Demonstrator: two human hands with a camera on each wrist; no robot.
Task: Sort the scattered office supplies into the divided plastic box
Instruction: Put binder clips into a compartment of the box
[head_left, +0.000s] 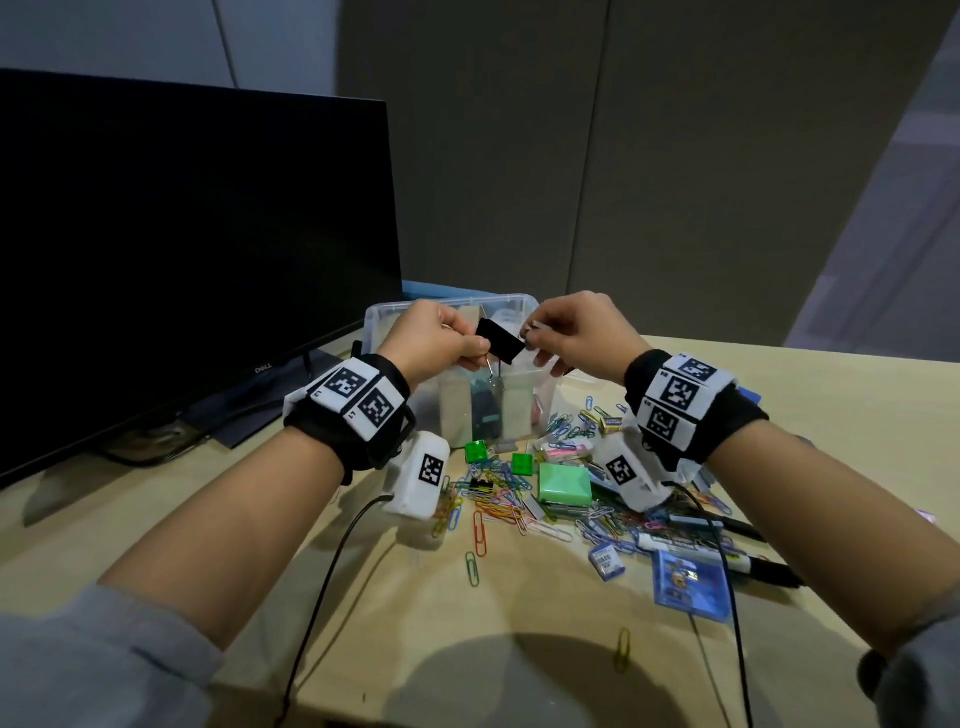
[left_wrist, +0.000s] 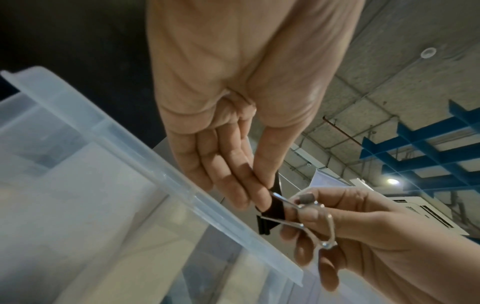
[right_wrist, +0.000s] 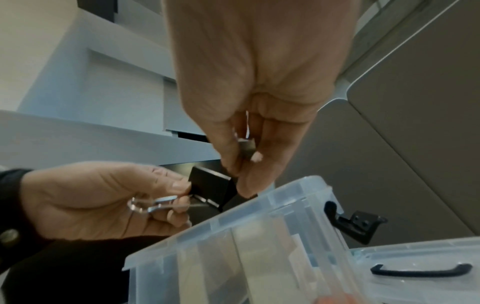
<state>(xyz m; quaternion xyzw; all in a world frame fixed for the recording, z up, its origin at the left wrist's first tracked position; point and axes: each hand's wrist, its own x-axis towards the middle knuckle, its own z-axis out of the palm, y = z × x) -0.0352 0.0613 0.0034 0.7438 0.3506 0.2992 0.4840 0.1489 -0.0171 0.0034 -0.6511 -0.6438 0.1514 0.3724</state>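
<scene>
Both hands hold one black binder clip (head_left: 500, 340) above the divided plastic box (head_left: 540, 387) at frame centre: the left hand (head_left: 441, 340) pinches its body, the right hand (head_left: 576, 338) its wire handles. Some compartments appear filled; many paper clips (head_left: 498, 493) and markers (head_left: 727, 551) remain scattered, lower right.

"DELL" on the black monitor (head_left: 182, 249) bezel

The raised hands and the large black binder clip (head_left: 500, 340) are hiding much of the translucent divided plastic box (head_left: 540, 383), so its compartments' contents are blurring together. Small labels on the little blue cartons (head_left: 607, 560) are staying unreadable. The black monitor (head_left: 182, 249) is running off the head view's left edge.
</scene>
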